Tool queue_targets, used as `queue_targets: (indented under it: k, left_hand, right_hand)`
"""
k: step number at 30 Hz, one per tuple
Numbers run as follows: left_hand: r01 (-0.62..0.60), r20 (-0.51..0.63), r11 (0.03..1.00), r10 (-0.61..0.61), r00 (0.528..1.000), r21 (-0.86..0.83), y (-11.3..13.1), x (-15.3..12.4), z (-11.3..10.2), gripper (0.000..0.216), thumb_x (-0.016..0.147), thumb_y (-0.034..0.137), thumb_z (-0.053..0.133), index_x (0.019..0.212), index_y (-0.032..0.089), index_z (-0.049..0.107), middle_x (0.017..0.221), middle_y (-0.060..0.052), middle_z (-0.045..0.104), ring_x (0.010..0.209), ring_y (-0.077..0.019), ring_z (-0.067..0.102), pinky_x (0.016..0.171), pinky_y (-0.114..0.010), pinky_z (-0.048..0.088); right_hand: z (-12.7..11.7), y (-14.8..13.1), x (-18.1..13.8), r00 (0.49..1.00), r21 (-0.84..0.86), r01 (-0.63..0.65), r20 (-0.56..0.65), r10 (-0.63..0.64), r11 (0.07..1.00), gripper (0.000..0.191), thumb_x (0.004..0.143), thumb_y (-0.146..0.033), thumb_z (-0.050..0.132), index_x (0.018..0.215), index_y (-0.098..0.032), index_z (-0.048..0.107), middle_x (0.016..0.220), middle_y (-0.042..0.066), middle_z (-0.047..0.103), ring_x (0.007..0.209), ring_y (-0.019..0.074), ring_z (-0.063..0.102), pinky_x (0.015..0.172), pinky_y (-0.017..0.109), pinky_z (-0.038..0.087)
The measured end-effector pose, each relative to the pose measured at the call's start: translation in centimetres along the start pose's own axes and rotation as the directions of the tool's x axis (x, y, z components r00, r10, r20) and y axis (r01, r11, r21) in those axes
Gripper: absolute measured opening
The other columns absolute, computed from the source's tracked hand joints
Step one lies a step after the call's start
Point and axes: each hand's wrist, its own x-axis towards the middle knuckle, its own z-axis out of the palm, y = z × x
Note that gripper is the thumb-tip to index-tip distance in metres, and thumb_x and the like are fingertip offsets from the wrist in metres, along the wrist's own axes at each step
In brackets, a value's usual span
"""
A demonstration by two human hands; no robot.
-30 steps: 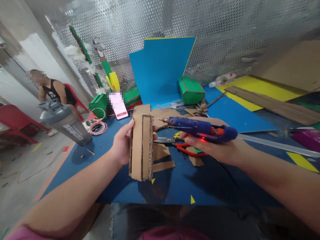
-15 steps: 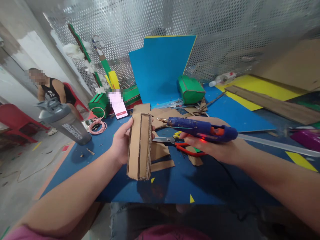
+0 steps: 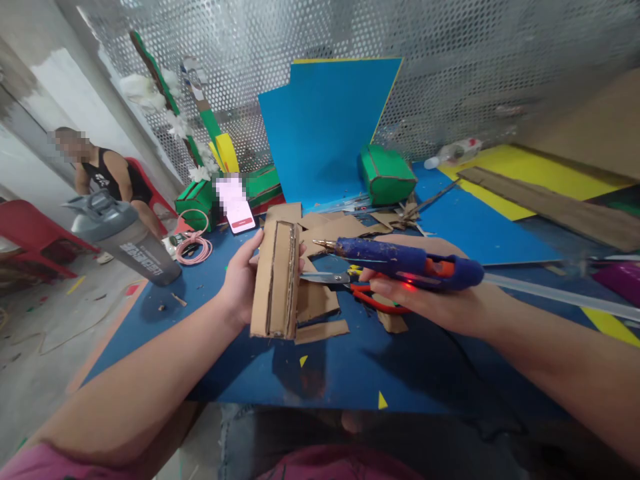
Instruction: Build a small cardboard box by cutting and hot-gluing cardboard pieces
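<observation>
My left hand [image 3: 242,277] is closed around a long, narrow cardboard box [image 3: 275,283], held up above the blue table with its seamed side toward me. Fingertips show at the box's right edge. In my right hand [image 3: 425,293] is a blue hot glue gun [image 3: 400,257], a red light glowing on its side. Its metal nozzle points left and stands a little apart from the box. A clear glue stick [image 3: 560,293] sticks out of the gun's back. Beneath the gun lie scissors [image 3: 330,277] with red and yellow on the handles, partly hidden by my hand.
Cardboard scraps [image 3: 320,303] lie behind and beside the box. A shaker bottle [image 3: 133,240], a pink cable [image 3: 194,248] and a lit phone [image 3: 237,207] stand or lie on the left. Farther back are a green box [image 3: 387,175] and blue boards [image 3: 330,127]. A person [image 3: 107,170] sits beyond.
The cardboard box has tilted in my left hand, its near end rising and turning slightly. The glue gun stays close by, almost unmoved. My view has shifted a little.
</observation>
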Motion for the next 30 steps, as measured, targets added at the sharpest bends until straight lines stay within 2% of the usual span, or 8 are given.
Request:
queue_targets:
  k: [3, 8, 14, 19, 25, 30]
  left_hand:
    - [0.050, -0.044, 0.999, -0.051, 0.998, -0.014, -0.1, 0.3, -0.3, 0.056, 0.097, 0.062, 0.066, 0.114, 0.012, 0.082, 0.095, -0.014, 0.085, 0.081, -0.0230, 0.080, 0.072, -0.032, 0.064]
    - [-0.027, -0.040, 0.999, 0.028, 0.999, 0.031, -0.6, 0.8, -0.6, 0.050, 0.089, 0.059, 0.077, 0.111, 0.015, 0.082, 0.089, -0.011, 0.085, 0.078, -0.0257, 0.079, 0.079, -0.038, 0.066]
    - [-0.098, -0.108, 0.992, 0.106, 0.988, 0.077, -0.9, 0.9, -0.2, 0.053, 0.085, 0.049, 0.078, 0.126, 0.015, 0.077, 0.106, -0.014, 0.087, 0.100, -0.0355, 0.083, 0.097, -0.051, 0.067]
    - [-0.110, -0.249, 0.991, 0.126, 0.960, 0.078, -0.8, 1.0, 0.7, 0.051, 0.088, 0.041, 0.075, 0.131, 0.013, 0.075, 0.111, -0.015, 0.087, 0.102, -0.0348, 0.083, 0.100, -0.052, 0.067]
    - [-0.026, -0.189, 0.998, 0.037, 0.981, 0.064, -0.5, 0.9, 0.6, 0.053, 0.096, 0.045, 0.072, 0.138, 0.013, 0.073, 0.102, -0.015, 0.087, 0.089, -0.0315, 0.083, 0.094, -0.048, 0.067]
    - [-0.009, -0.243, 0.998, 0.025, 0.970, 0.065, -0.4, 0.8, 1.0, 0.049, 0.099, 0.044, 0.068, 0.137, 0.013, 0.073, 0.097, -0.015, 0.086, 0.080, -0.0296, 0.081, 0.089, -0.046, 0.067]
  right_hand:
    - [-0.2, 0.0, 0.0, 1.000, -0.008, -0.008, 0.005, 0.008, 1.000, 0.036, 0.095, -0.068, 0.078, 0.084, -0.033, 0.074, 0.081, 0.004, 0.076, 0.075, 0.0276, 0.073, 0.066, 0.042, 0.057]
    - [-0.6, 0.0, 0.1, 0.999, -0.030, -0.002, 0.050, 0.004, 1.000, 0.032, 0.096, -0.063, 0.077, 0.085, -0.033, 0.075, 0.084, 0.006, 0.076, 0.077, 0.0293, 0.074, 0.065, 0.044, 0.057]
    - [-0.3, -0.3, -0.2, 0.999, -0.021, -0.028, 0.043, 0.029, 0.999, 0.022, 0.096, -0.050, 0.078, 0.086, -0.031, 0.074, 0.082, 0.004, 0.075, 0.073, 0.0259, 0.073, 0.065, 0.040, 0.056]
    - [-0.1, -0.4, -0.1, 0.998, -0.004, -0.026, 0.058, 0.026, 1.000, 0.019, 0.096, -0.044, 0.078, 0.086, -0.028, 0.075, 0.079, 0.002, 0.074, 0.070, 0.0228, 0.070, 0.066, 0.038, 0.053]
    - [0.2, 0.2, 0.0, 0.999, 0.042, -0.044, 0.033, 0.043, 0.998, 0.026, 0.096, -0.057, 0.079, 0.089, -0.032, 0.074, 0.082, 0.002, 0.076, 0.074, 0.0265, 0.072, 0.071, 0.041, 0.059]
    - [0.0, 1.2, 0.0, 0.991, 0.060, -0.118, 0.064, 0.114, 0.991, 0.036, 0.095, -0.067, 0.079, 0.090, -0.032, 0.076, 0.080, 0.004, 0.077, 0.073, 0.0271, 0.073, 0.066, 0.041, 0.063]
